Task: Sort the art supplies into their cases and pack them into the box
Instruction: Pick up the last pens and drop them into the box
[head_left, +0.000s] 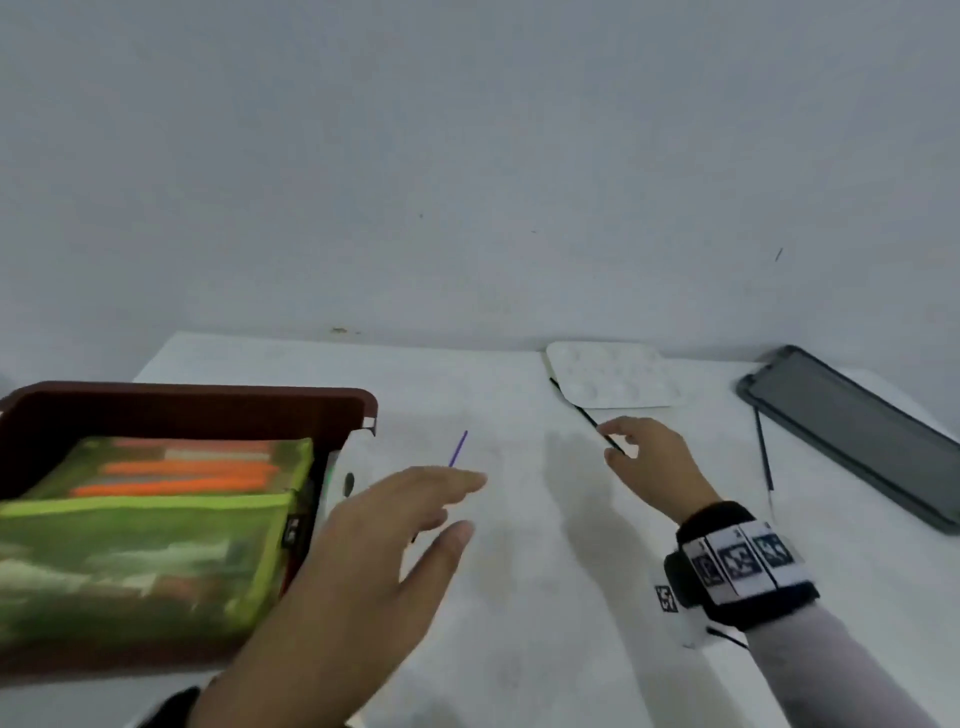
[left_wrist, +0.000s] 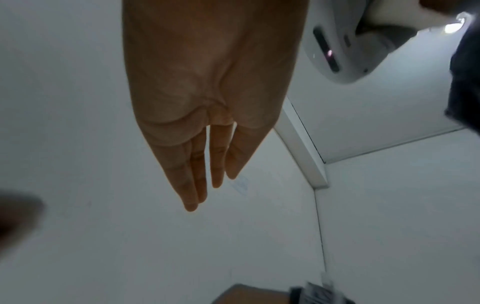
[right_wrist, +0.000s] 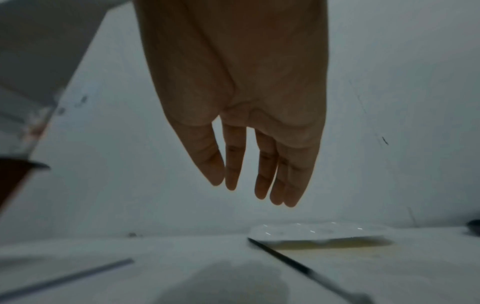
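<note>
- The left hand (head_left: 395, 525) hovers over the tabletop (head_left: 519, 597) at about 7 o'clock, fingers straight and spread, its grip released with nothing in it; the left wrist view shows the same straight fingers.
- The right hand (head_left: 649, 467) is at about 4 o'clock, just above the near end of the black brush (head_left: 587, 415). In the right wrist view its fingers (right_wrist: 233, 164) hang straight and clear of the brush, so its grip is released too.
- The black brush lies flat, long axis running from 11 o'clock to 5 o'clock, far end tucked against the near left corner of the white palette (head_left: 613, 374).
- The purple stick (head_left: 458, 449) lies near centre, long axis leaning from 1 o'clock to 7 o'clock, its near end hidden behind the left fingers.
- A dark pen (head_left: 763, 452) lies at 3 o'clock, nearly straight toward the viewer, just beside the grey case (head_left: 857, 431).
- The brown box (head_left: 208, 405) at 9 o'clock already carries a green mesh pouch (head_left: 145, 519) with orange sticks inside.
- Risk, as I judge it: each thin, flat-lying item offers little to pinch, so fingertips may roll or flick it away.
- Lifting the brush by its near end could drag the far tip against the palette and shift it.
- Blur leaves it unclear which end of the brush carries bristles, so it may go into the case the wrong way round.
</note>
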